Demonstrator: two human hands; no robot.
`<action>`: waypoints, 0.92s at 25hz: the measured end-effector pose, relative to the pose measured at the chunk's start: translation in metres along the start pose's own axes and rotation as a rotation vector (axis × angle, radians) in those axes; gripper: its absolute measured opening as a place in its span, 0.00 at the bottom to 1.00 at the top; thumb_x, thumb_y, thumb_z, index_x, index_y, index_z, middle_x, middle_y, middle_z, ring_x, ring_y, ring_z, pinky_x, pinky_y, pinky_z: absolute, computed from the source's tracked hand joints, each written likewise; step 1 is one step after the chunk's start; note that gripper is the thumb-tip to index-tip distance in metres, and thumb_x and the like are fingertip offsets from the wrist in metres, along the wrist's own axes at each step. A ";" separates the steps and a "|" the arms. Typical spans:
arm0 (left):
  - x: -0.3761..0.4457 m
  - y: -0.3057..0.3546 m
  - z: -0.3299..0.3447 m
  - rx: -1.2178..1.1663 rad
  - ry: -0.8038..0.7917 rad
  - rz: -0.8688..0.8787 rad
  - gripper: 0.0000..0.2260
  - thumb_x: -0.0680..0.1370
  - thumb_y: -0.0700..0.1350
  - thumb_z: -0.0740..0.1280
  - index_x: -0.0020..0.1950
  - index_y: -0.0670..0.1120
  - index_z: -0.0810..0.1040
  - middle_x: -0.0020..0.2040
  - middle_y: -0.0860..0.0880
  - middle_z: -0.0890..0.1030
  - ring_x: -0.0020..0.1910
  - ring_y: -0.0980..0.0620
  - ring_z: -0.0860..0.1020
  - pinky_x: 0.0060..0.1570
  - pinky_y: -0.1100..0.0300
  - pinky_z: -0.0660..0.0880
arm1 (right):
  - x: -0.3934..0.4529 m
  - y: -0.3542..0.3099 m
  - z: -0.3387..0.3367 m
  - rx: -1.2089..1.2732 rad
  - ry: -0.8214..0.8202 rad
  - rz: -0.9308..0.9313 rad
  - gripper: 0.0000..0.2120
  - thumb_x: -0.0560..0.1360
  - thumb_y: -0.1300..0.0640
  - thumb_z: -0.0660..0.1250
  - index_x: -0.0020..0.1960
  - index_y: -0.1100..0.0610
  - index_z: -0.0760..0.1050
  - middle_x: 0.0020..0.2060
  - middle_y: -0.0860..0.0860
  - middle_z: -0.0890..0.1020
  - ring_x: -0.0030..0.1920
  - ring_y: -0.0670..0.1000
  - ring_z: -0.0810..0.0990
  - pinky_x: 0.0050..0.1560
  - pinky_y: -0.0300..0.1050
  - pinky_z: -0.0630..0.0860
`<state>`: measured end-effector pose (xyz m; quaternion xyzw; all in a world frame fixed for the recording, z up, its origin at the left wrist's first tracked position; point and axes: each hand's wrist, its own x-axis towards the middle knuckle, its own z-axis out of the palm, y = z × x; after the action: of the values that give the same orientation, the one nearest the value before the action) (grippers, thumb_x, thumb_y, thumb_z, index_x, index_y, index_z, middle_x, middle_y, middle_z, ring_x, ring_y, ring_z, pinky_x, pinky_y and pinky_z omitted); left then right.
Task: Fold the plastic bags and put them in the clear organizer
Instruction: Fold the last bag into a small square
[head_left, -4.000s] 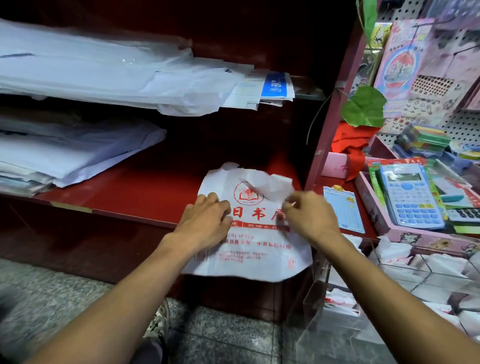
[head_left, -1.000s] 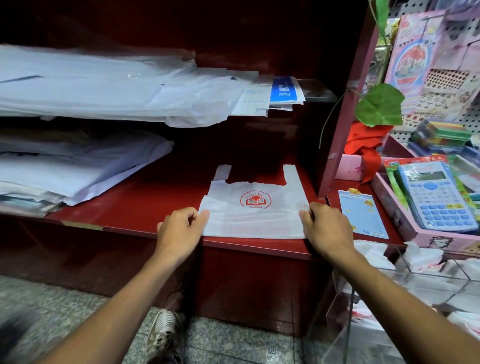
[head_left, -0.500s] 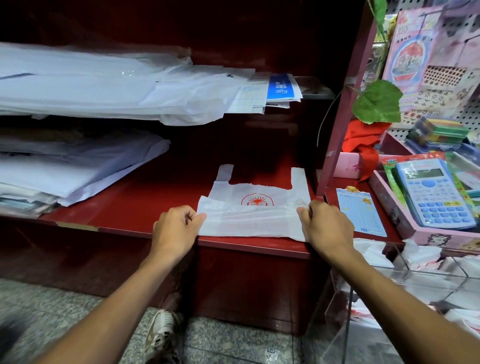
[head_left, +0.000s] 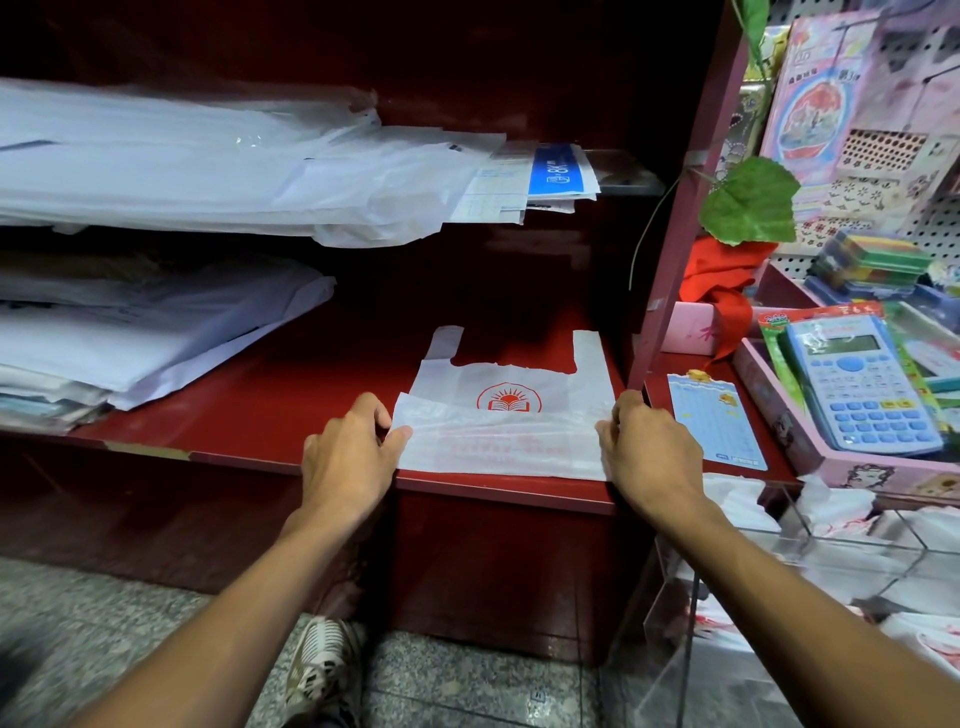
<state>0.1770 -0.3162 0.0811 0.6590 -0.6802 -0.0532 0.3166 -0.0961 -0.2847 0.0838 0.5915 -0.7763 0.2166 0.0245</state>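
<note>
A white plastic bag (head_left: 509, 415) with a red book-and-sun logo lies flat on the red shelf (head_left: 291, 400), handles pointing away from me. Its lower part is folded up over the middle, half covering the logo. My left hand (head_left: 348, 452) pinches the folded flap at the bag's left edge. My right hand (head_left: 644, 447) pinches the flap at the right edge. The clear organizer (head_left: 810, 561) stands at the lower right, below the shelf edge, with several folded white bags inside its compartments.
Stacks of white paper and plastic sheets (head_left: 182, 171) fill the upper and left shelves. A red upright post (head_left: 670, 270) stands right of the bag. A blue card (head_left: 717, 426), a pink tray with a calculator (head_left: 857, 384) and stationery lie at right. A shoe (head_left: 322, 670) shows on the stone floor.
Four seconds ago the bag was crumpled and hanging over the shelf edge. It now lies flattened, and both hands have carried the bottom flap farther up over the logo.
</note>
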 end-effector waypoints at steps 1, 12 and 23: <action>-0.001 0.000 0.001 0.054 0.034 0.075 0.08 0.78 0.50 0.69 0.50 0.50 0.72 0.40 0.53 0.78 0.40 0.48 0.76 0.48 0.50 0.72 | 0.000 -0.001 0.000 0.005 0.002 0.001 0.10 0.81 0.53 0.60 0.56 0.60 0.68 0.45 0.58 0.82 0.46 0.62 0.80 0.39 0.48 0.69; 0.001 -0.020 0.001 -0.072 -0.323 0.298 0.08 0.81 0.50 0.62 0.59 0.58 0.74 0.65 0.66 0.68 0.66 0.62 0.59 0.59 0.58 0.53 | -0.007 -0.015 -0.018 -0.024 0.138 -0.162 0.08 0.79 0.55 0.61 0.56 0.57 0.71 0.50 0.55 0.77 0.49 0.61 0.76 0.42 0.51 0.68; 0.004 -0.015 0.002 0.098 -0.373 0.258 0.22 0.82 0.61 0.56 0.76 0.60 0.64 0.76 0.63 0.61 0.72 0.58 0.55 0.63 0.61 0.49 | -0.008 -0.001 0.001 -0.146 -0.388 -0.234 0.26 0.84 0.46 0.44 0.80 0.52 0.52 0.80 0.51 0.52 0.79 0.53 0.50 0.77 0.52 0.49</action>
<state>0.1888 -0.3226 0.0735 0.5600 -0.8072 -0.1001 0.1574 -0.0928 -0.2782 0.0808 0.7047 -0.7062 0.0381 -0.0574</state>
